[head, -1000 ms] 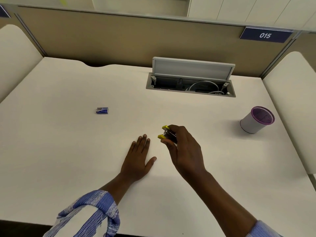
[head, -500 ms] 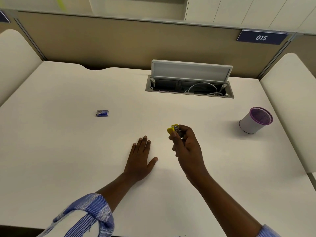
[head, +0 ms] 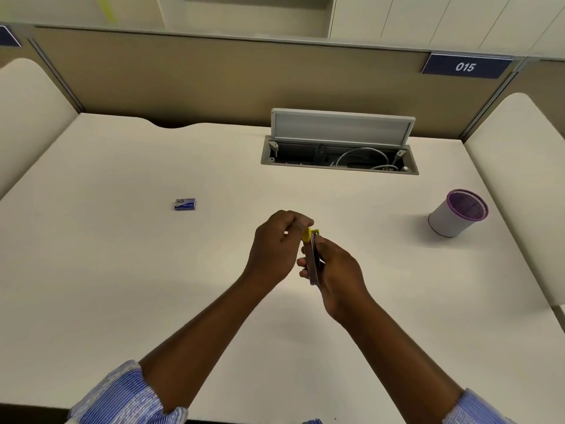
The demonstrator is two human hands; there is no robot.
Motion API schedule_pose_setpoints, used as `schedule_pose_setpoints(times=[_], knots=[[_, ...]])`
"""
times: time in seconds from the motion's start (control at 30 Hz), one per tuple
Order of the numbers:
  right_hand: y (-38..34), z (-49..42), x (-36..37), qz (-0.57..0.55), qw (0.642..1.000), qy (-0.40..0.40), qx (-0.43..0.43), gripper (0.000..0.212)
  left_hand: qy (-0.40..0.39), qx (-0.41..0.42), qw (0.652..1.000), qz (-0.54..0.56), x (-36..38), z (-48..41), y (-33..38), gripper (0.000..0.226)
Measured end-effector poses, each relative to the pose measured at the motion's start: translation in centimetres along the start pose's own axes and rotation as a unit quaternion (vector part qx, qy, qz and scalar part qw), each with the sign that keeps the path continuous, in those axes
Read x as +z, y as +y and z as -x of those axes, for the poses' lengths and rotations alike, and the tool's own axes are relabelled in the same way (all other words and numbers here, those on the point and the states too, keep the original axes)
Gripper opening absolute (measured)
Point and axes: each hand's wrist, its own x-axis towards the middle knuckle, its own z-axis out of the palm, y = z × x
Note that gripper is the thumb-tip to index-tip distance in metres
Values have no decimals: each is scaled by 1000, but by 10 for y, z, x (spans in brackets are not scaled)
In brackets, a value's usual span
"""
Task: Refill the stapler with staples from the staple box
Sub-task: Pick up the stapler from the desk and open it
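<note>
A small stapler [head: 312, 255] with a yellow front end and grey metal body is held above the middle of the white desk [head: 122, 286]. My right hand [head: 339, 270] grips its body from the right. My left hand [head: 276, 246] is raised beside it, fingers curled, pinching the yellow front end. The blue staple box [head: 185, 204] lies closed on the desk far to the left, away from both hands.
A white pen cup with a purple mesh rim [head: 457, 213] stands at the right. An open cable hatch [head: 339, 148] with white cables sits at the back of the desk. Padded partitions flank both sides.
My left hand has lifted off the desk and come up to the stapler's yellow front. My right hand has turned the stapler and drawn it slightly nearer.
</note>
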Motion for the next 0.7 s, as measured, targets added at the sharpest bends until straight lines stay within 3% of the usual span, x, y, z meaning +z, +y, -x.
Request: schedule_pose_setpoints(times=[0.27,0.43,0.63,0.7], knots=[[-6,-6,6,35,999,0,-39,30,23,58,997,-49,-5,5,10,19],[-4,-11,10,46,997,-4,-57,30,30,44,997,-49,-1,10,12,16],[-6,-28,2,79,994,69,-24,22,14,50,998,-37,6,19,15,14],[-12,-30,1,76,995,48,-30,30,25,48,998,-24,10,23,17,13]])
